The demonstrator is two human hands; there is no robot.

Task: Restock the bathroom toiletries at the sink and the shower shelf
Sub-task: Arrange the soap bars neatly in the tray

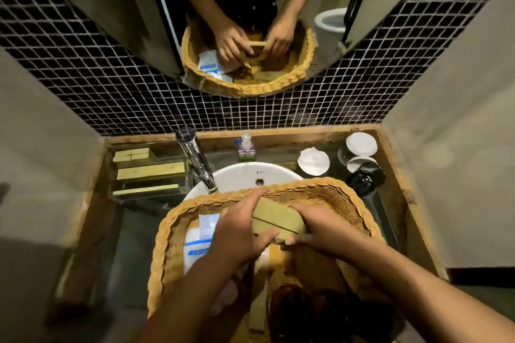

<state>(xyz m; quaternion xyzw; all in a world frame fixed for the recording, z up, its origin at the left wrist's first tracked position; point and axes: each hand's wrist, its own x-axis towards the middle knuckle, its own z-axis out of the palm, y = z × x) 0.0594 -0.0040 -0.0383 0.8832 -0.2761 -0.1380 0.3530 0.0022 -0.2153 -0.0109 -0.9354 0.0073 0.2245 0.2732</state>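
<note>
From the head view, a wicker basket point(267, 189) sat over the front of the white sink point(245, 172), probably parked there so the stock lay within reach of both hands. Both hands were down inside it, sharing a small stack of flat tan boxes point(276, 218): the left hand point(239, 231) lay across the stack's near-left end with its fingers curled onto the top box, and the right hand point(320, 228) clasped the right end, its thumb tucked under the near edge. Neither hand was open; together they pinched the stack, likely to square it up and carry it as one bundle. Beside the left hand, in the basket's left part, lay white packets point(200, 239) with blue print, and dark bottles point(289, 306) showed at the near end, blurred. On the surface left of the tap point(195, 156), a clear tray point(150, 175) already held similar tan boxes in rows, which looked like the place the stack was meant for. A soap pump point(246, 147) stood behind the sink, and white lids point(313, 160) and a dark cup point(363, 178) stood to the right. The mirror point(250, 22) above repeated the two-handed hold. The shower shelf was not in view.
</note>
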